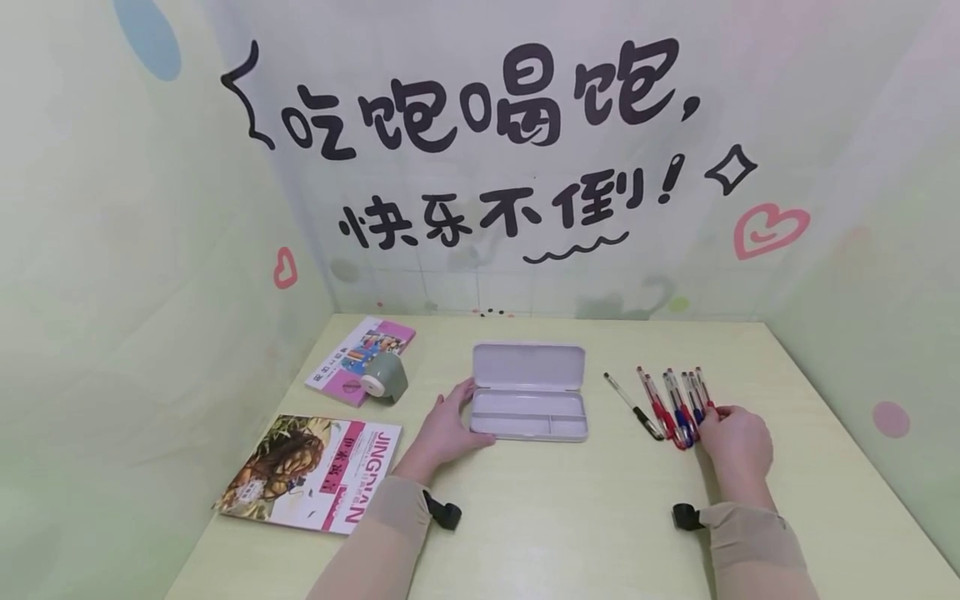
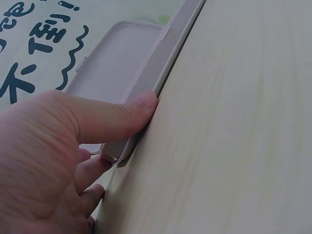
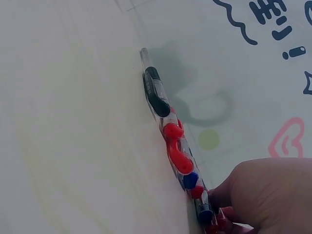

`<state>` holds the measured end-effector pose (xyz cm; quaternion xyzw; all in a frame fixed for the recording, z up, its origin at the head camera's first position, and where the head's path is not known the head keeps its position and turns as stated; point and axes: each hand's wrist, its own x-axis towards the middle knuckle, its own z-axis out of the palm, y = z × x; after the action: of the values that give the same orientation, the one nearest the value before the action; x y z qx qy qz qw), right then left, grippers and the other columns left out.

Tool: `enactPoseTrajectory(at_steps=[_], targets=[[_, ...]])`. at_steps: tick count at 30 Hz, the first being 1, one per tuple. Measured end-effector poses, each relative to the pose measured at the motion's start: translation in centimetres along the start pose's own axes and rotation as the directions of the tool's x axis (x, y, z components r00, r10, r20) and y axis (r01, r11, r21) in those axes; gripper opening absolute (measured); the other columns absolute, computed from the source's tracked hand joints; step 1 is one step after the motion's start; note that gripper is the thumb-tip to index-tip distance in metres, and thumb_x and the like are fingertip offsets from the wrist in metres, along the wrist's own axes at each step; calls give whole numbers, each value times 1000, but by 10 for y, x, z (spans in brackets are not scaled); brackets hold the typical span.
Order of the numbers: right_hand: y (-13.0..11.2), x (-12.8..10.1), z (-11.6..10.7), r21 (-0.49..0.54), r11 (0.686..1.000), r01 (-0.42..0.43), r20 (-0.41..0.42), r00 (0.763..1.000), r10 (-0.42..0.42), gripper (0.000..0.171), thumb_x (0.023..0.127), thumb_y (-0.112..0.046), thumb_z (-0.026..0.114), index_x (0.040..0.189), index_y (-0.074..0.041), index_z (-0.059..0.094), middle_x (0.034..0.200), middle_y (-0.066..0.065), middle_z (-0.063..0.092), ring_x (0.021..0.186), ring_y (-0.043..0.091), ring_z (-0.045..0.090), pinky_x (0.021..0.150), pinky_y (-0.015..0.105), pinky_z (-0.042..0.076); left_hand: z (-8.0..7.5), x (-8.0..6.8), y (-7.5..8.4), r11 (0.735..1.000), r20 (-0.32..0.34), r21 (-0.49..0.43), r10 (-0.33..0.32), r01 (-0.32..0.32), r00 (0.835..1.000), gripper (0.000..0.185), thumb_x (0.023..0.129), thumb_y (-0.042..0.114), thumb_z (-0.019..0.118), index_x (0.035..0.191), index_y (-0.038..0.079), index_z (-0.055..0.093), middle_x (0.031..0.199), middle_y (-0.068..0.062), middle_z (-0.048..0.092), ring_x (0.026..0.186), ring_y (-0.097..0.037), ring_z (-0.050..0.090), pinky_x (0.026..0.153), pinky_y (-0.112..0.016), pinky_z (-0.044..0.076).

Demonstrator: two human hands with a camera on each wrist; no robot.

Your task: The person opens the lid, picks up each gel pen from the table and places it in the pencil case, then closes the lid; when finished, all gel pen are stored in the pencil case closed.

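A pale wall with big black writing stands behind a smooth, light yellow table. On the left lies a flat, colourful paper book. In the middle sits an open, pale purple, box-shaped pencil case; the left hand has its fingers curled round one end. To its right, the right hand's fingers pinch the end of a row of thin, clear pens with red, blue and black grips.

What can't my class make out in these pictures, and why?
Pens: exact count, head view; they overlap.
Case: tray floor, left wrist view; its front wall hides it.
Right hand: whole outline, right wrist view; the frame's edge cuts it off.
Nearer book: smallest print, head view; too small.
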<state>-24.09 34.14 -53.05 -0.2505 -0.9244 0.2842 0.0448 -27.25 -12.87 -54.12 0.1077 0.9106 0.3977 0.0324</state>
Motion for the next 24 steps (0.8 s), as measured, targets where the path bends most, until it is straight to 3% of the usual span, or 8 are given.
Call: enactPoseTrajectory(at_steps=[3,6,11,14,18,21,24], targets=[[1,-1,0,8,1000,-5,1,1000,5,55,108,-31,44,133,13,66,130,41,67,106,53,68,65,46,53,1,0,-2,1000,-2,8,3,-3,1000,118,77,32,100,173,14,34,173,-10,50,164,-42,41,143,-62,9],[-1,-2,0,16,1000,-1,-23,1000,1,56,108,-30,42,135,13,64,131,43,64,109,55,66,67,51,55,1,1,-2,1000,-3,14,4,-4,1000,118,77,33,100,173,14,34,172,-10,51,163,-42,41,143,-63,10],[-16,-9,0,44,996,78,-98,992,-74,54,111,-29,43,142,12,61,143,44,52,129,63,51,93,71,54,2,1,-2,1000,0,13,-3,3,1000,118,77,33,100,173,15,33,173,-9,50,164,-42,39,143,-62,10],[-32,-18,3,69,981,183,-148,974,-171,48,112,-26,48,141,9,63,146,43,50,130,61,47,97,73,51,3,1,-2,1000,-1,5,-8,8,1000,118,77,33,100,173,16,33,173,-9,50,165,-43,39,143,-62,9],[-58,-32,9,91,927,364,-230,913,-336,36,111,-20,57,134,4,70,137,36,58,121,56,52,89,68,52,3,-1,-1,1000,0,-8,-20,20,1000,118,77,32,100,173,16,33,173,-9,50,165,-44,38,143,-62,9],[-76,-41,16,89,857,508,-278,838,-469,26,108,-15,65,125,2,76,127,33,65,115,54,56,91,67,51,3,-1,-1,1000,2,-10,-25,25,1000,117,78,31,100,173,16,33,173,-9,50,165,-44,37,143,-62,9],[-92,-48,27,68,789,610,-263,774,-576,21,104,-11,71,121,-1,78,119,29,69,108,51,59,89,63,50,2,0,-1,1000,3,-6,-24,24,1000,118,78,30,100,173,17,33,173,-8,50,166,-44,37,143,-61,8]])
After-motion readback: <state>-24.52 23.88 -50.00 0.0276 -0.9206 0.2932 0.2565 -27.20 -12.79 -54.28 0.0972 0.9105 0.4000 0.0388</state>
